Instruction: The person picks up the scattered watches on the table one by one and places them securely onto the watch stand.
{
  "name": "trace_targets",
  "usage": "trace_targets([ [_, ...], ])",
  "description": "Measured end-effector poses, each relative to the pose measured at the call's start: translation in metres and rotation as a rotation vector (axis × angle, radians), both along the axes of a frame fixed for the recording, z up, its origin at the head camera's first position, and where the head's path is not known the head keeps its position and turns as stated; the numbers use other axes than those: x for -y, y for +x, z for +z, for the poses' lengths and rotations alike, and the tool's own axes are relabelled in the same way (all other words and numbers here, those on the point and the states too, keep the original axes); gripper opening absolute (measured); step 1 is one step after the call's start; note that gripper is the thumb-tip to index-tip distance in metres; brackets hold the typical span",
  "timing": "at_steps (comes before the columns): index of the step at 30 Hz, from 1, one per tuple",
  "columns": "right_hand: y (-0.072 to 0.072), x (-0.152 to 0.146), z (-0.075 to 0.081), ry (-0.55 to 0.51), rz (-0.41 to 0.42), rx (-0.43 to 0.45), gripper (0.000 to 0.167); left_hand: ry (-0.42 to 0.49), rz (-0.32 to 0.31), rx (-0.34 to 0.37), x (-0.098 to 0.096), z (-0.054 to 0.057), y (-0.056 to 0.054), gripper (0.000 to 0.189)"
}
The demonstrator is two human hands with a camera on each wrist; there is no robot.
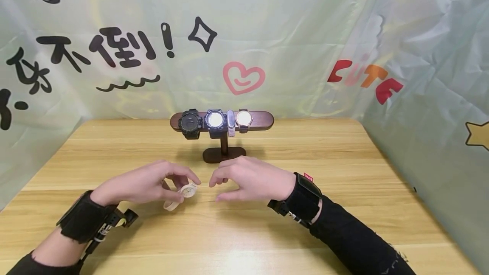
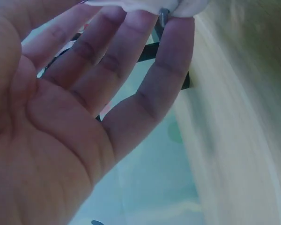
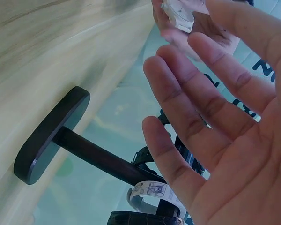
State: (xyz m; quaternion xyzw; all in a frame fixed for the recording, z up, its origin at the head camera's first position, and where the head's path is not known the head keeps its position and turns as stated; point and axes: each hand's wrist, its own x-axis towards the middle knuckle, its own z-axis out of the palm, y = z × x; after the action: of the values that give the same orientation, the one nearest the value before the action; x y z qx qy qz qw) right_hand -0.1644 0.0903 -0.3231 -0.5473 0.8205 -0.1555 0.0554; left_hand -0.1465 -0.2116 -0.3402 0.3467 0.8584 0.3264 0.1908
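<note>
A white wristwatch with a round face is held by my left hand, its thumb and fingers pinching it just above the table. In the left wrist view, part of the white strap shows at the fingertips. My right hand is a short way to the right of the watch, fingers relaxed and holding nothing. The right wrist view shows that palm facing the camera, with the white watch beyond the fingertips.
Behind the hands stands a dark wooden watch stand on an oval base. On its bar sit two chunky black watches, a pale band and a round-faced watch. Printed cloth hangs around the wooden table.
</note>
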Motion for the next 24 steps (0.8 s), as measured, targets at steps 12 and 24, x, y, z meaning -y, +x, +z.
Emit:
trace_targets([
  [12,0.001,0.003,0.001,-0.182,-0.078,-0.146,0.039,0.157,0.179,-0.076,-0.001,-0.005,-0.007,0.032],
  [24,0.004,0.008,-0.001,-0.338,-0.051,-0.281,0.049,0.345,0.226,-0.011,-0.011,-0.005,-0.006,0.033],
])
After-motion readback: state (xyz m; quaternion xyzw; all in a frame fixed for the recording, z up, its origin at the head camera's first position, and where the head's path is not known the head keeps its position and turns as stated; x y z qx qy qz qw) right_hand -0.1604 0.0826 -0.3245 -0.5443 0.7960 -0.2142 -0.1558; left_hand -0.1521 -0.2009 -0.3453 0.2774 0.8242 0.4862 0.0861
